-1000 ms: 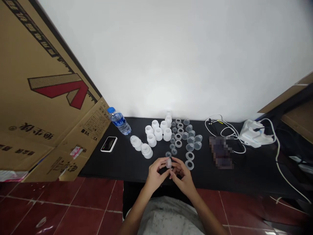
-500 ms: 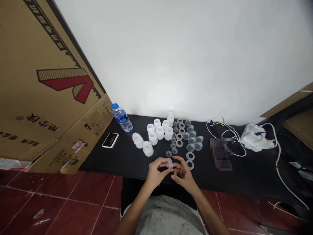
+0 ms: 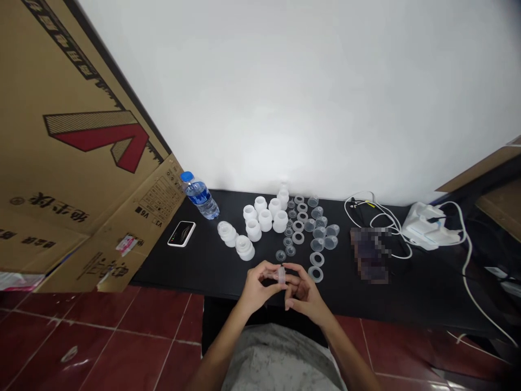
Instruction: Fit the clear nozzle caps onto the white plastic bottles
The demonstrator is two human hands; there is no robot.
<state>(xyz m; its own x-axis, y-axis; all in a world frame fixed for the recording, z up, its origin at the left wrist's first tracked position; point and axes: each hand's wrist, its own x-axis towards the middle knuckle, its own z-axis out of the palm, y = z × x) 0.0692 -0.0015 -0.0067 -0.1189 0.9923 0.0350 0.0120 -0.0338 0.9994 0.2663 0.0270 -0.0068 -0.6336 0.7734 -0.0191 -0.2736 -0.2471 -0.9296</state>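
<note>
My left hand (image 3: pixel 258 288) and my right hand (image 3: pixel 305 293) meet above the front edge of the black table. Between their fingertips they hold a small clear plastic cup (image 3: pixel 280 275), seen side-on. Just beyond my right fingers lie clear plastic rings (image 3: pixel 316 266), and a small clear cap (image 3: pixel 280 256) sits close ahead of my hands. Farther back stand white plastic bottle-shaped pieces (image 3: pixel 260 221) and clear plastic cups (image 3: pixel 319 232), grouped in rough rows.
A water bottle (image 3: pixel 199 198) with a blue cap and a small black device (image 3: pixel 181 234) lie left on the black table (image 3: pixel 211 271). Cardboard (image 3: pixel 81 163) leans at left. A blurred item (image 3: pixel 370 255), white cables (image 3: pixel 378 217) and a white appliance (image 3: pixel 429 228) sit right.
My hands stay together around the clear cup, with the fingers shifting slightly. The whole view sways a little, and the pieces on the table have not moved.
</note>
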